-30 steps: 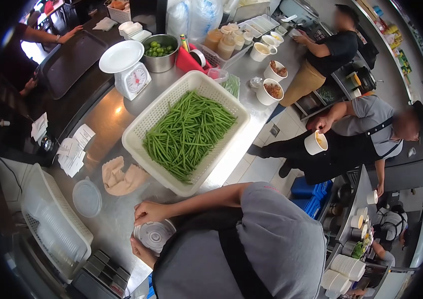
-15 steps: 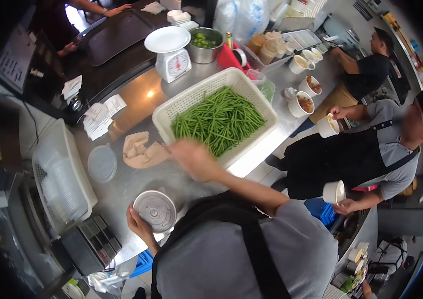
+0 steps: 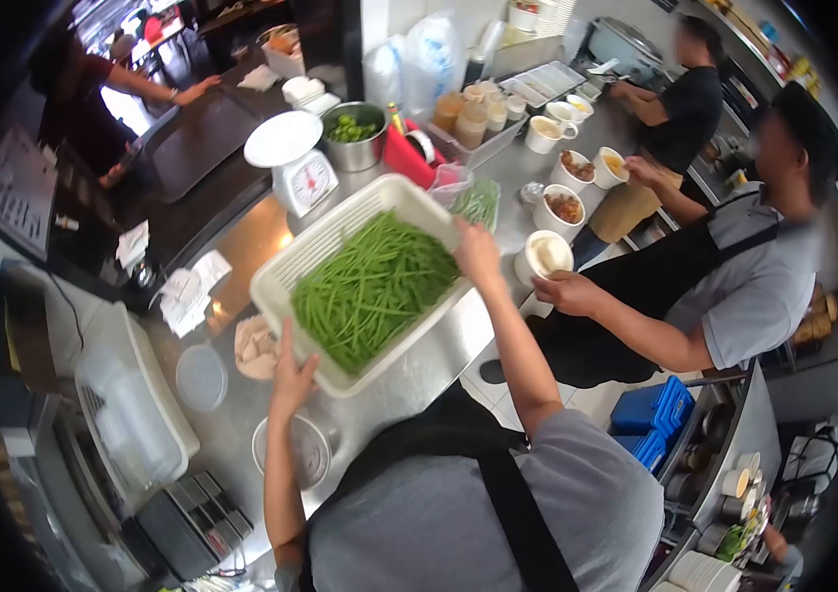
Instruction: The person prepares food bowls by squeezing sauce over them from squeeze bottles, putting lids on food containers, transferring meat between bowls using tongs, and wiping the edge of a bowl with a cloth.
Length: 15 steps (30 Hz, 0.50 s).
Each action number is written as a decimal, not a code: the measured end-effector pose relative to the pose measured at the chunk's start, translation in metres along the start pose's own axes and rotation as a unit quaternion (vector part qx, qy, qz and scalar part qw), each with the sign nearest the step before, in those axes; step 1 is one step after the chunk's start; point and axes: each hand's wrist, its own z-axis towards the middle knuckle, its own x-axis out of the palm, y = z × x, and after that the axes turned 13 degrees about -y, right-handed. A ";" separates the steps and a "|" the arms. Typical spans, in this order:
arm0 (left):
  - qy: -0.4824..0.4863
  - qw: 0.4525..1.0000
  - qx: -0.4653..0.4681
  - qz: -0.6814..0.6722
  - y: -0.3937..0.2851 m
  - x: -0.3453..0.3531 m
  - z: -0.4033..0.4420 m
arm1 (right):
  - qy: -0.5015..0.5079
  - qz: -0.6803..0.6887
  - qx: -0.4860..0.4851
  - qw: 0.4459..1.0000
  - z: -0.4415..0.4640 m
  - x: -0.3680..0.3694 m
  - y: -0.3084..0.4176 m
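Observation:
A cream plastic basket [image 3: 276, 308] full of green beans [image 3: 374, 291] is between my two hands over the steel counter. My left hand [image 3: 291, 382] grips its near left corner, thumb and fingers against the wall. On the right end, my right hand [image 3: 478, 253] is closed over the rim, with some fingertips hidden. A round lidded container [image 3: 292, 454] stands below my left forearm, which partly covers it. Crumpled brown paper [image 3: 254, 347] lies by the basket's left side, close to a clear round lid [image 3: 202, 377].
A kitchen scale [image 3: 302, 181] and a metal pot of green fruit [image 3: 353, 148] stand behind the basket. At right, a co-worker [image 3: 725, 266] handles white paper tubs [image 3: 543, 259] at the counter. A bin of clear lids [image 3: 133, 395] sits at left.
My left hand has left the round container and taken the basket's left corner; my right hand has moved to its right rim. The basket has shifted left. The co-worker's tubs are now over the counter.

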 end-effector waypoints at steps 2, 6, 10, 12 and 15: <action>-0.004 1.000 -0.007 -0.015 0.009 -0.017 0.008 | 0.016 0.017 -0.003 1.000 0.003 0.004 0.015; -0.039 0.998 -0.015 0.038 0.012 -0.038 0.023 | 0.053 0.038 -0.037 0.997 0.018 0.028 0.030; -0.039 0.992 -0.089 0.077 -0.019 -0.045 0.027 | 0.069 0.056 -0.095 0.992 0.079 0.027 0.013; -0.046 0.974 -0.152 0.165 -0.047 -0.044 0.025 | -0.078 0.071 -0.080 0.991 0.107 0.026 -0.004; -0.237 0.853 0.224 0.407 -0.038 -0.028 0.030 | -0.083 0.080 0.027 0.993 0.128 0.018 -0.023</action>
